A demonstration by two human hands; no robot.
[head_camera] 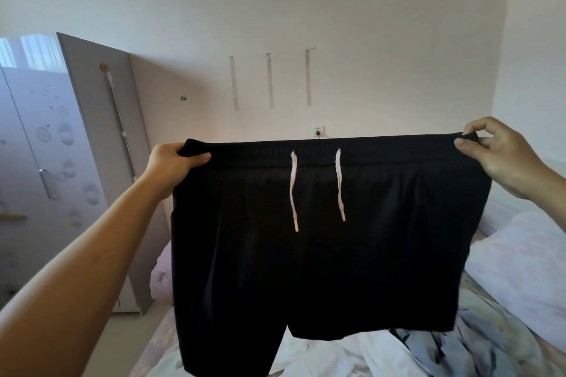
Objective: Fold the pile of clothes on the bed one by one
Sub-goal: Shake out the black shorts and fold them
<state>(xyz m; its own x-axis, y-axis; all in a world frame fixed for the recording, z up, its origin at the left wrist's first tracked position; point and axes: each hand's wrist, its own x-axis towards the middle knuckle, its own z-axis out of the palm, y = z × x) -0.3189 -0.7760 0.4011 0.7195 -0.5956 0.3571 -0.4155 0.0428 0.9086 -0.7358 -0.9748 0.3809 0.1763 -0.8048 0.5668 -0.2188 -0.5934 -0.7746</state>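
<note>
A pair of black shorts (321,254) with two white drawstrings hangs spread out in the air above the bed. My left hand (171,168) pinches the left end of the waistband. My right hand (496,156) pinches the right end, thumb in front. Both legs of the shorts hang down. Below them lies the pile of clothes (398,352), white and pale blue pieces, partly hidden by the shorts.
A bed (520,355) with a patterned cover fills the lower right, with a white pillow (526,269) on its right side. A pink pillow (160,275) lies at the left. A grey wardrobe (61,162) stands left, the wall with a socket behind.
</note>
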